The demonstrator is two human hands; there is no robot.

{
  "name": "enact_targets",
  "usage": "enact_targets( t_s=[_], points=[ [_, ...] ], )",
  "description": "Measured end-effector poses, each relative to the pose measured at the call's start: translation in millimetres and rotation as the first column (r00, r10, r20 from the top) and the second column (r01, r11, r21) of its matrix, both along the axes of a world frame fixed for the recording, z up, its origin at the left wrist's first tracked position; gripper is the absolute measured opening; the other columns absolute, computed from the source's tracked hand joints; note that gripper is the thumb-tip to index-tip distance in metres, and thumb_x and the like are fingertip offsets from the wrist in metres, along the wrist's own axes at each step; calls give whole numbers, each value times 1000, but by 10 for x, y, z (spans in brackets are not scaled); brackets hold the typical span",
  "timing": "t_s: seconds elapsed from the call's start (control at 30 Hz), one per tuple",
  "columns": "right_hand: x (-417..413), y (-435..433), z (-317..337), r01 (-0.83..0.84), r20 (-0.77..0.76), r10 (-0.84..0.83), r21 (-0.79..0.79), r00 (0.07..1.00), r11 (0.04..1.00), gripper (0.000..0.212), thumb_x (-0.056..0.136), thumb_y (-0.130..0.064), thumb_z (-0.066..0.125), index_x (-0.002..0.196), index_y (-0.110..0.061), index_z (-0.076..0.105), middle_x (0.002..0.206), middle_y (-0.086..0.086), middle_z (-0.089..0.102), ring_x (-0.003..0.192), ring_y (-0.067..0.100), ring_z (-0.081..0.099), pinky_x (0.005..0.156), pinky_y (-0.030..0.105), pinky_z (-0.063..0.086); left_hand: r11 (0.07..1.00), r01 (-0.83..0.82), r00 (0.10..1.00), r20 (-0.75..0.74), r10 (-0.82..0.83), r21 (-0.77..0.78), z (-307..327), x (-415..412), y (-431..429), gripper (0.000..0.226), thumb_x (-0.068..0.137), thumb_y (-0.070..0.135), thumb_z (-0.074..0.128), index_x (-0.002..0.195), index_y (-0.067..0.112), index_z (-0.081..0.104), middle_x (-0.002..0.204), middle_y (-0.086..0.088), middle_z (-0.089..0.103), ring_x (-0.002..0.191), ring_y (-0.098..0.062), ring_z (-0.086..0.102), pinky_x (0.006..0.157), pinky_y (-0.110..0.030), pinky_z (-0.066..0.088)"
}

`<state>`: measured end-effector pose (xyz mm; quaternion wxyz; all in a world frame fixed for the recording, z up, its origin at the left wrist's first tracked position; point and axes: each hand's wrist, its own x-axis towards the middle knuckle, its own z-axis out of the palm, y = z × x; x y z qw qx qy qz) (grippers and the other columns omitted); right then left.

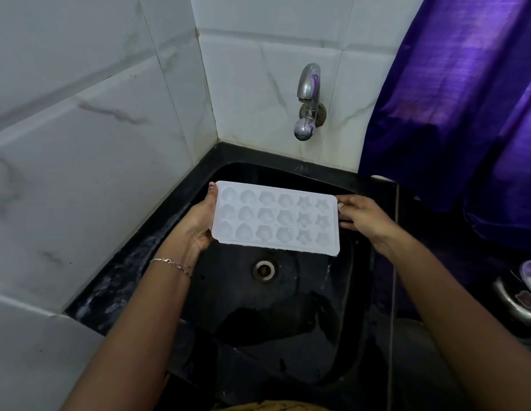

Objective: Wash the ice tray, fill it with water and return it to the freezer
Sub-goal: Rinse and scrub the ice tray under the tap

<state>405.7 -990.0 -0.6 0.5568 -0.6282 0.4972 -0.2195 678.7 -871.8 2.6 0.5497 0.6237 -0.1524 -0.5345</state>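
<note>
The white ice tray (276, 218) lay flat over the black sink (288, 321), its long side running left to right, with the left hand (199, 223) and right hand (362, 215) each clamped on one short end, below the tap (308, 102).

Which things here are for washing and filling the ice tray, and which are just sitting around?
For the job:
- ice tray, held by the left hand and right hand
- tap
- black sink

Just there:
- purple curtain
- metal dish at the right edge
- bracelet
</note>
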Motion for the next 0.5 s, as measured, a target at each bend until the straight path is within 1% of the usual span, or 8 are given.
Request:
enact_targets(
  t_s=[0.03,0.07,0.13,0.23,0.37,0.5],
  points=[
    [14,2,1,9,26,-9,5,1000,1000,25,101,-8,46,100,-27,63,102,-5,69,101,11,64,92,30,50,1000,8,1000,5,-8,2,13,18,-16,57,99,58,28,103,17,67,100,-7,73,89,-24,71,66,-35,59],
    [24,-3,-5,19,41,-19,4,999,1000,25,100,-6,46,101,-24,63,101,-4,69,101,13,65,88,27,52,1000,16,1000,10,-16,3,15,45,-29,58,98,59,29,105,17,68,103,-8,73,90,-24,71,66,-35,59],
    [43,-25,-17,40,61,-41,5,997,999,23,99,-3,48,107,-18,63,103,1,69,101,15,66,83,24,54,1000,16,1000,17,-16,-2,18,84,-49,59,96,61,31,109,17,68,110,-10,72,96,-27,70,74,-39,57],
    [71,-65,-22,84,71,-84,-9,994,996,24,96,0,53,116,-10,62,106,6,68,102,18,66,83,26,56,1000,11,1000,5,-11,-27,6,113,-77,59,95,62,32,112,17,68,112,-10,72,103,-29,69,81,-42,55],
    [98,-81,-5,121,97,-117,-33,988,992,25,92,2,59,113,-13,61,103,5,68,98,18,67,82,27,57,997,12,999,-42,-15,-76,-10,114,-98,62,94,62,35,123,15,64,117,-10,70,106,-29,68,81,-43,56],
    [103,-71,7,115,105,-110,-46,988,992,30,89,5,61,109,-17,60,98,2,68,95,18,67,81,28,58,993,30,998,-57,-37,-115,6,133,-124,66,91,65,40,127,15,62,119,-11,70,107,-30,68,81,-45,56]
  ],
)
